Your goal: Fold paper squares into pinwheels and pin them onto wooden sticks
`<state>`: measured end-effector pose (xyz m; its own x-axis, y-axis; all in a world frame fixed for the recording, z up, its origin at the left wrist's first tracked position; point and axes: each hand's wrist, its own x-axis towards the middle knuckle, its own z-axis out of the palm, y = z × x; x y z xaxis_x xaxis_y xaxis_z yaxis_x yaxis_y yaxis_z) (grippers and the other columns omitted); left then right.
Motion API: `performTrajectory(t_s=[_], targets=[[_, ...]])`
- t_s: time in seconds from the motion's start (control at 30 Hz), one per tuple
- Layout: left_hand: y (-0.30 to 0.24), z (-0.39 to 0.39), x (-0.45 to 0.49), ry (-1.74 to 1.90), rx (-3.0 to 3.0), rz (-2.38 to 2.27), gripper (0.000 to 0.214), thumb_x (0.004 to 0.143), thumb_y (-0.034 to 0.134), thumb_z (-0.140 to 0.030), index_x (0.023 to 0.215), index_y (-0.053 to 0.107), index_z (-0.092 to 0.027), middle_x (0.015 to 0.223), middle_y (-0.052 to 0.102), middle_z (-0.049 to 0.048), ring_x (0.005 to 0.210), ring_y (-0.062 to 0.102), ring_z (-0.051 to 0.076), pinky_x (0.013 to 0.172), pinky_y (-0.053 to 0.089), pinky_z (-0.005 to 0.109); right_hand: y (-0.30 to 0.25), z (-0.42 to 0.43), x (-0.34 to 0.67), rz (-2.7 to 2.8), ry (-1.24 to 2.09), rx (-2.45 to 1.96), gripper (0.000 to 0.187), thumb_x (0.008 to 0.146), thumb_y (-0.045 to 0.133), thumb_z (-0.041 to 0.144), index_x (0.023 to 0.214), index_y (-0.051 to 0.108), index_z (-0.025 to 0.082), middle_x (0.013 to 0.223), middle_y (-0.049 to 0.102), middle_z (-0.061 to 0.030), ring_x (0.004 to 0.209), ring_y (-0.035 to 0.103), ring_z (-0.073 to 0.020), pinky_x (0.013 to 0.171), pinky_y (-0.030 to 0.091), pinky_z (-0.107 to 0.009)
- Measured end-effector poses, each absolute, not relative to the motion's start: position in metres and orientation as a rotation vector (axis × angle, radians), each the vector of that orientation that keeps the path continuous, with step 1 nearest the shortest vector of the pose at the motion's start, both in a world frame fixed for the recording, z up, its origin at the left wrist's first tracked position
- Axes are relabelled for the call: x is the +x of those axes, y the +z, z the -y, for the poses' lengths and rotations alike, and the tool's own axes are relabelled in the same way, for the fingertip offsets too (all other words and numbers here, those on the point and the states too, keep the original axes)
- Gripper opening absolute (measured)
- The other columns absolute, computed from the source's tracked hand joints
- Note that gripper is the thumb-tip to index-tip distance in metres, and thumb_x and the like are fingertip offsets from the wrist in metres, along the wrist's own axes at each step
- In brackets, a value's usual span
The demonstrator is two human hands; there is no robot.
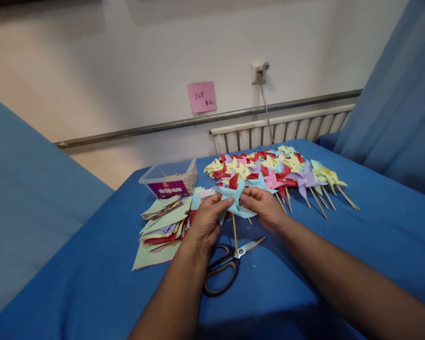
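Both my hands hold a light blue paper pinwheel [235, 197] above the blue table [340, 236]. My left hand [208, 221] pinches its left side, fingers closed on the paper. My right hand [264, 207] grips its right side, fingers curled. A thin wooden stick [234, 233] hangs down from the pinwheel between my hands. Black-handled scissors [226, 264] lie on the table just below the stick.
A row of several finished pinwheels [279, 172] on sticks lies behind my hands. A stack of coloured paper squares [163, 224] sits to the left, with a clear plastic box [170, 179] behind it. A radiator [279, 130], a wall socket [259, 72] and a pink note [202, 96] are on the wall.
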<state>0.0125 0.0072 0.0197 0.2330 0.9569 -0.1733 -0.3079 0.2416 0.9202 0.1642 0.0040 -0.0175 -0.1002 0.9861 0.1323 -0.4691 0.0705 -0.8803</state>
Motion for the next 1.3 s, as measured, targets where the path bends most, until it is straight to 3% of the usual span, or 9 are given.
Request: performTrajectory(t_s=[0.17,0.4,0.8,1.07,1.3], targets=[[0.0157,-0.0081,0.0125,0.998,0.946,-0.98,0.031,0.056,0.087,-0.023,0.08,0.072,-0.011,0.07,0.07,0.0049,0.056,0.06,0.012,0.056,0.046,0.023,-0.0215,-0.0052,0.1661,1.057,1.359,-0.795,0.041,0.063,0.083,0.048,0.061,0.056,0.017,0.051,0.05,0.0069,0.046,0.039,-0.0067,0.047,0.029,-0.023],[0.0129,-0.0111,0.0107,0.993,0.982,-1.05,0.031,0.055,0.086,-0.025,0.078,0.071,-0.011,0.07,0.069,0.0059,0.056,0.06,0.013,0.055,0.045,0.024,-0.0249,-0.0068,0.1678,1.035,1.43,-0.795,0.037,0.065,0.083,0.047,0.069,0.063,0.016,0.059,0.06,0.0034,0.05,0.049,-0.0092,0.052,0.036,-0.024],[0.0164,-0.0086,0.0107,1.003,0.961,-1.034,0.029,0.055,0.086,-0.024,0.075,0.07,-0.012,0.066,0.066,0.0031,0.052,0.057,0.011,0.052,0.043,0.024,-0.0163,-0.0037,0.1686,1.118,1.337,-0.865,0.039,0.068,0.079,0.048,0.059,0.059,0.017,0.05,0.052,0.0051,0.045,0.037,-0.0068,0.046,0.025,-0.023],[0.0142,-0.0115,0.0093,1.009,0.945,-1.019,0.03,0.055,0.086,-0.025,0.076,0.07,-0.012,0.068,0.068,0.0043,0.055,0.059,0.012,0.056,0.044,0.025,-0.0187,-0.0043,0.1723,1.224,1.257,-0.977,0.046,0.073,0.069,0.061,0.064,0.064,0.017,0.054,0.054,0.0031,0.049,0.043,-0.0095,0.049,0.032,-0.024],[0.0137,-0.0101,0.0101,1.018,0.971,-1.045,0.03,0.054,0.087,-0.026,0.072,0.068,-0.012,0.064,0.066,0.003,0.052,0.057,0.011,0.053,0.042,0.024,-0.0168,-0.001,0.1702,1.308,1.163,-1.014,0.05,0.068,0.071,0.061,0.056,0.049,0.019,0.05,0.042,0.0068,0.047,0.035,-0.0079,0.047,0.026,-0.024]])
